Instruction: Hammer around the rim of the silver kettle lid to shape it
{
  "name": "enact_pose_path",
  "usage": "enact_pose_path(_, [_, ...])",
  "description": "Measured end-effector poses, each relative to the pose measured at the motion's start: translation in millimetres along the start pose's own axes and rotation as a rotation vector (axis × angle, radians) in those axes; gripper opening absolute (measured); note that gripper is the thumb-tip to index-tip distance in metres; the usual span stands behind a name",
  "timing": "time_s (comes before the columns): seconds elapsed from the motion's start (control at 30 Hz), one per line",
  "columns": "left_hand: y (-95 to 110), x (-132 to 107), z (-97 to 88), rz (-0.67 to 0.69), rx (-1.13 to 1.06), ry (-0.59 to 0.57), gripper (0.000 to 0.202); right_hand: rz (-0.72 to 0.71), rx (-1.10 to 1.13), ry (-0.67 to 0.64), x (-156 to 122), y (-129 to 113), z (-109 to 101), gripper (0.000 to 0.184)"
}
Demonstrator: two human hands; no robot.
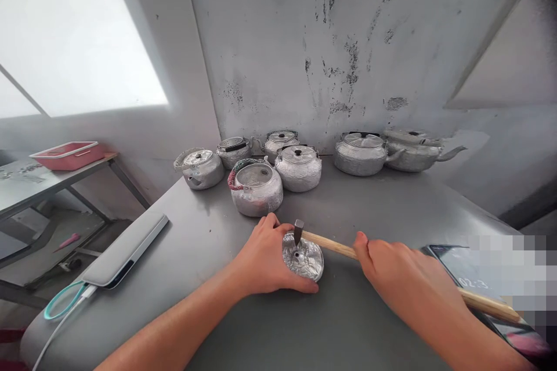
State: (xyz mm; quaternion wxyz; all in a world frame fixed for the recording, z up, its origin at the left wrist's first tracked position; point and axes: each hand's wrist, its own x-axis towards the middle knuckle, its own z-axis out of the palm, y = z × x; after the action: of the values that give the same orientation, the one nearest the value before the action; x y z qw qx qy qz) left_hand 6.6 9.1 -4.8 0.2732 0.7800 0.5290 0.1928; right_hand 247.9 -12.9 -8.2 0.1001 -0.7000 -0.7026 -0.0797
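Note:
A small dented silver kettle lid [304,259] lies on the grey table [348,324] in front of me. My left hand [265,261] curls round its left edge and holds it down. My right hand [400,275] grips the wooden handle of a hammer [335,245]. The dark hammer head [298,231] rests on the lid's centre, beside its knob.
Several aluminium kettles [256,188] stand in a row along the back by the stained wall. A grey power bank [126,252] with a teal cable lies at the left. A phone [474,278] lies at the right. A red tray [69,155] sits on another table far left.

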Motion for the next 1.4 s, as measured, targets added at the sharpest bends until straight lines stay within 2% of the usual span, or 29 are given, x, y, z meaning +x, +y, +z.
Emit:
enact_pose_path(0.2, [2,0,0.2,-0.007,0.03,0.014,0.09,0.054,-0.051,-0.123,-1,-3,-8,0.061])
enact_pose_path(0.43, [5,-1,7.7,0.009,0.122,0.094,0.098,0.05,-0.069,-0.211,-4,-5,-14,0.061])
enact_pose_path(0.67, [5,-6,-1.6,0.025,0.04,-0.009,0.089,-0.024,-0.013,-0.335,-8,-4,-13,0.056])
enact_pose_path(0.87, [5,-2,6.5,0.07,0.027,0.02,0.101,-0.093,0.077,-0.416,-16,-3,-23,0.043])
enact_pose_path(1.07, [3,2,4.9,0.106,-0.005,0.01,0.088,-0.123,0.268,-0.494,-21,3,-21,0.048])
enact_pose_path(1.17, [0,2,2.2,0.108,-0.015,0.005,0.083,-0.139,0.308,-0.436,-21,2,-21,0.045])
enact_pose_path(1.27, [-3,2,1.3,0.098,-0.027,0.0,0.078,-0.188,0.267,-0.35,-22,-2,-21,0.041])
enact_pose_path(1.4, [-2,4,0.5,0.073,-0.044,-0.017,0.079,-0.203,0.2,-0.305,-26,-4,-11,0.036])
